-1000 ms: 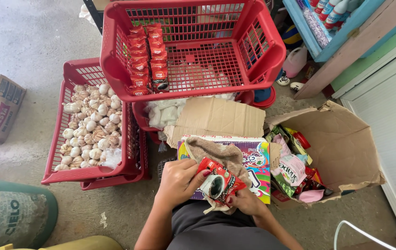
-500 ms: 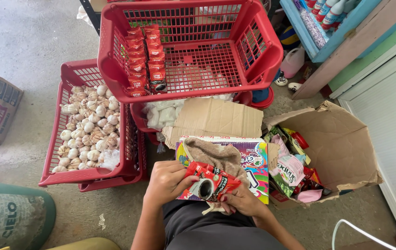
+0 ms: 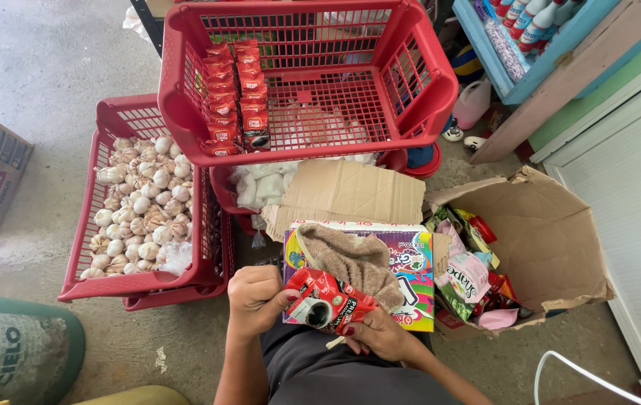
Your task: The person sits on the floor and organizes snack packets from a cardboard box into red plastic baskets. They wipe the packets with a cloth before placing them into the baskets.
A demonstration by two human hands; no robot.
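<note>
Bare concrete floor, crates and boxes crowded around the person's knees. Left hand (image 3: 256,298) and right hand (image 3: 380,335) both closed on a strip of red packets (image 3: 328,301), held over the lap at the near edge of a colourful box (image 3: 410,262) with a brown cloth (image 3: 350,259) draped on it. More red packets line the left wall of the top red crate (image 3: 425,97). Garlic fills the lower crate (image 3: 103,281) at left. Risk: grip is at the strip's ends only; a hard pull could tear a packet open, or the strip could drop to the floor.
</note>
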